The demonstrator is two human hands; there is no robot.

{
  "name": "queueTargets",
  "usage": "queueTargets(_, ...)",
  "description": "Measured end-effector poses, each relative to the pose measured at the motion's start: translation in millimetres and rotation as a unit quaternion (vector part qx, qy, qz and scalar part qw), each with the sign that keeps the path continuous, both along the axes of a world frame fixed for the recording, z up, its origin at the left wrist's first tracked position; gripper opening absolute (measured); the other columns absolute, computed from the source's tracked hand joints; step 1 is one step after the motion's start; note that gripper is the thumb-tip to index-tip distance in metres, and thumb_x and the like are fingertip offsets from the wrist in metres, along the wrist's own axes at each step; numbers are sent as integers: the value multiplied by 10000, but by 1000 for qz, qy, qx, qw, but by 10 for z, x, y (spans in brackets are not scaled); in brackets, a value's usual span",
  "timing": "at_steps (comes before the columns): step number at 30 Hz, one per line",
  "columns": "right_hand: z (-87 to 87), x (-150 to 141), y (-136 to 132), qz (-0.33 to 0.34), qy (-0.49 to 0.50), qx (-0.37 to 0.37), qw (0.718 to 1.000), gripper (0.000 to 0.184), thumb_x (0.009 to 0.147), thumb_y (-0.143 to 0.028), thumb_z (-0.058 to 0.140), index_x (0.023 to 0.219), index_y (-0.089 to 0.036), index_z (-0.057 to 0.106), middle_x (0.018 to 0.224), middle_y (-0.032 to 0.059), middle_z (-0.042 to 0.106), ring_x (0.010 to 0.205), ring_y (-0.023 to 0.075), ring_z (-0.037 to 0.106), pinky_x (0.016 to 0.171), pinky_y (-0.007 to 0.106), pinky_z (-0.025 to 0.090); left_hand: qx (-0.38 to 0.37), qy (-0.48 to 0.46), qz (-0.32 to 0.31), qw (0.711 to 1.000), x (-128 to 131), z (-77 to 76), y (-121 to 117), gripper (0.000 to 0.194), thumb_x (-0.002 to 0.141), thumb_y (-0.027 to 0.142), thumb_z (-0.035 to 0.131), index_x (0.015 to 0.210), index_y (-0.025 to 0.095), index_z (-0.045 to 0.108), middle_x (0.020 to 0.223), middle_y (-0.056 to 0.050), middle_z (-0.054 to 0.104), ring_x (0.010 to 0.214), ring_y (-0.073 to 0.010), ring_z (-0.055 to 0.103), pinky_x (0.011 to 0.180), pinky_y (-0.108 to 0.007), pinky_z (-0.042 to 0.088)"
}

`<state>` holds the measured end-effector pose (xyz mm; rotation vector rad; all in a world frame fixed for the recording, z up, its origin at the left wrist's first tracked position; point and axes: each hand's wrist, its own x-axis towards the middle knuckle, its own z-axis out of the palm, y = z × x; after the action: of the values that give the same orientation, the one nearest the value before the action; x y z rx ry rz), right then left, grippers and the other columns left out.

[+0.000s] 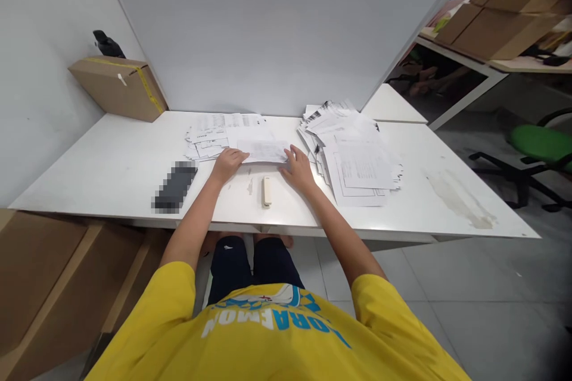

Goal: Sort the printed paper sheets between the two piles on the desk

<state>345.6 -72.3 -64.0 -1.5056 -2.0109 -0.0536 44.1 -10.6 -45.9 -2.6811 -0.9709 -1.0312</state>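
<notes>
A white sheet (pixel 264 150) with faint grey print spans the gap between both hands, broad and shallow in this view, its near edge slightly bowed. It lies around mid-width of the tabletop (pixel 107 166), beyond the middle toward the far edge, overlapping the left paper pile (pixel 213 131) in view. The left hand (pixel 230 164) has its fingers closed on the sheet's left end, knuckles up. The right hand (pixel 298 169) is at the right end, fingers bent and somewhat parted; whether they pinch the paper I cannot tell. Both forearms reach in over the near edge, angled inward.

Between the forearms, nearer the near edge, sits a cream stapler (pixel 267 192) (its long side pointing roughly toward the person). White surface shows around it and runs out to the right corner, where a greyish smear marks it. The right paper pile (pixel 357 152), loosely fanned, stretches from the far edge just beside the right hand. Left of the left forearm lies a dark flat object (pixel 175 187), pixelated; a cardboard box (pixel 118 88) stands at the far left corner.
</notes>
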Motion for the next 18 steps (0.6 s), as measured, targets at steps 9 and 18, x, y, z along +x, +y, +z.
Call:
queueTargets(9, -21, -13, 230, 4, -21, 16, 1000, 310, 921, -132, 483, 1065, -231, 739, 1186, 107, 728, 1230, 287, 566, 1198, 564, 301, -54, -21, 45, 997, -23, 26, 6, 212, 948, 236, 558, 1029, 234, 754, 1155, -95, 777, 1162, -288, 656, 976, -479, 492)
queueTargets(18, 1, 34, 233, -4, 47, -19, 999, 401, 877, -121, 485, 1158, -207, 757, 1166, 131, 722, 1155, 321, 560, 1073, 546, 382, -183, -155, 98, 966, -24, 75, -41, 625, 1004, 650, 386, 1250, 189, 729, 960, -110, 728, 942, -267, 654, 879, -387, 492)
